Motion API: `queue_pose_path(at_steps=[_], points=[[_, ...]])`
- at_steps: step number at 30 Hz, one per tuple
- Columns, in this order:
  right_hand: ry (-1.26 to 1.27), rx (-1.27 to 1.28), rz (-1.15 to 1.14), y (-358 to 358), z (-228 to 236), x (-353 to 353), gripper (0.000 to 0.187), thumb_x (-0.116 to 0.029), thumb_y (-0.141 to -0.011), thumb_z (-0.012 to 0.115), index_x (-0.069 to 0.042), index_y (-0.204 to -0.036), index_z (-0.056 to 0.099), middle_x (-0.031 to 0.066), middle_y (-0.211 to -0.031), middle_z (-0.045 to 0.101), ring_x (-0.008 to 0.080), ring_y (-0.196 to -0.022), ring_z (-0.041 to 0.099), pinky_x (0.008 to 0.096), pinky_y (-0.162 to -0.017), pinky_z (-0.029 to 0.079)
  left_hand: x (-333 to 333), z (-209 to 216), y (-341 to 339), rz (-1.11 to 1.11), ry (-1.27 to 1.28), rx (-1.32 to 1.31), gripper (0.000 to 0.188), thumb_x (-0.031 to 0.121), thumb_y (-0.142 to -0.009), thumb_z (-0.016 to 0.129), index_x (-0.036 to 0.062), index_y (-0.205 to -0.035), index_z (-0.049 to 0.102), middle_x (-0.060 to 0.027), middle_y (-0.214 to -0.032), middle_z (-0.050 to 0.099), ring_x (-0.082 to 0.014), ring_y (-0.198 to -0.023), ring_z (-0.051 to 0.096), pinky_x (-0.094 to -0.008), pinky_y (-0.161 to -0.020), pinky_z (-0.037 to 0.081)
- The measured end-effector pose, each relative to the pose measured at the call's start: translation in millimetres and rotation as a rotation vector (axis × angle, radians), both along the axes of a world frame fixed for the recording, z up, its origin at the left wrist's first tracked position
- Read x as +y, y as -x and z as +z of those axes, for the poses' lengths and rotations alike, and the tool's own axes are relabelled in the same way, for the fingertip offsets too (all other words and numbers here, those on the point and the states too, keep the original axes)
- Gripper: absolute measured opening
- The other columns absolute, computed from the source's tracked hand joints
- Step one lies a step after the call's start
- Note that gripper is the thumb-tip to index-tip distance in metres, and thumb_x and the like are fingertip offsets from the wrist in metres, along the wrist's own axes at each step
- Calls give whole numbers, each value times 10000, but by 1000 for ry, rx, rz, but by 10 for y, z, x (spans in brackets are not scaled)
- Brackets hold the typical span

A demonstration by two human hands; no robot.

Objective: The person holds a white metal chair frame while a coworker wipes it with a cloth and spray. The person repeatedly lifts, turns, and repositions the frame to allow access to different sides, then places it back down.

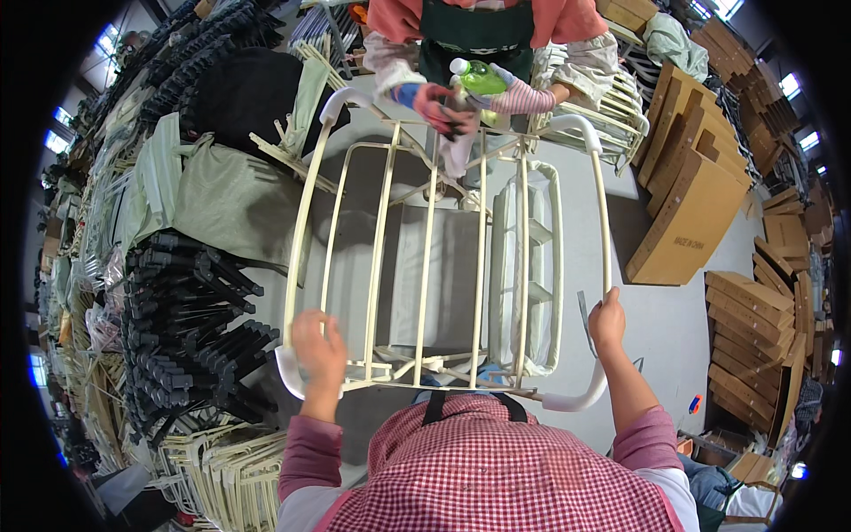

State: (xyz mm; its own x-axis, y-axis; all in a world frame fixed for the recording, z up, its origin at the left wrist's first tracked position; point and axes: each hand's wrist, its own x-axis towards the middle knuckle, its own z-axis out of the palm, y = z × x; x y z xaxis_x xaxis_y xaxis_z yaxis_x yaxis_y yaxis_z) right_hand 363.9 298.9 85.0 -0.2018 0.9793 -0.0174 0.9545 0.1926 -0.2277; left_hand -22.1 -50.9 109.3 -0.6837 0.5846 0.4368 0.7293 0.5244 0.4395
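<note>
A cream metal frame (429,266) with slats and white sleeves on its corners stands in front of me. My right hand (608,321) is wrapped around its right rail. My left hand (319,351), a little blurred, is beside the left rail near the white corner sleeve (290,371), thumb apart from the fingers; whether it touches the frame is unclear. Across from me, a person's gloved hands (443,111) are at the far end, around a green bottle with a white cap (481,77). A pale fabric-lined rack (535,266) is seen through the right slats.
Black metal parts (191,328) are piled at left, below a grey-green cloth (235,199). Cream tube frames (230,474) lie at lower left. Flat cardboard boxes (691,213) lean at right, and more cartons (749,346) are stacked beyond them. Grey floor (660,328) shows between.
</note>
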Motion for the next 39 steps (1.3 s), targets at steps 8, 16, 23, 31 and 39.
queue_pose_path(at_steps=[8,16,23,31,39], points=[[-20,-11,-6,26,37,-39,196,-17,-850,473,-1,-1021,380,266,-780,619,474,-756,593,539,-665,461,-713,150,291,325,126,-405,378,272,-880,627,23,-1141,516,-209,-1034,603,-393,-1007,562,-419,-871,447],[-40,-19,7,12,-9,-15,217,-26,-854,482,31,-1053,416,267,-789,623,472,-762,598,530,-674,468,-818,-114,225,415,123,-317,301,355,-917,580,73,-1019,553,-184,-826,647,-388,-822,620,-454,-721,462],[-24,-17,-13,91,123,-91,214,-29,-854,476,39,-1050,429,263,-791,617,464,-775,597,524,-681,467,-827,-132,225,410,88,-306,281,343,-906,600,84,-1007,565,-184,-767,643,-386,-708,620,-458,-628,464],[-23,21,-64,-207,-281,77,233,-68,-881,459,24,-1095,459,237,-814,629,437,-783,607,504,-680,470,-811,-123,199,472,103,-249,326,393,-892,606,99,-1028,570,-184,-771,654,-388,-702,632,-473,-629,475],[264,659,-31,-392,-443,414,411,-252,-937,452,-13,-1270,486,193,-1118,626,303,-991,612,379,-844,510,-830,-165,140,493,63,-392,396,467,-876,558,126,-1076,526,-131,-800,680,-374,-726,651,-495,-633,495]])
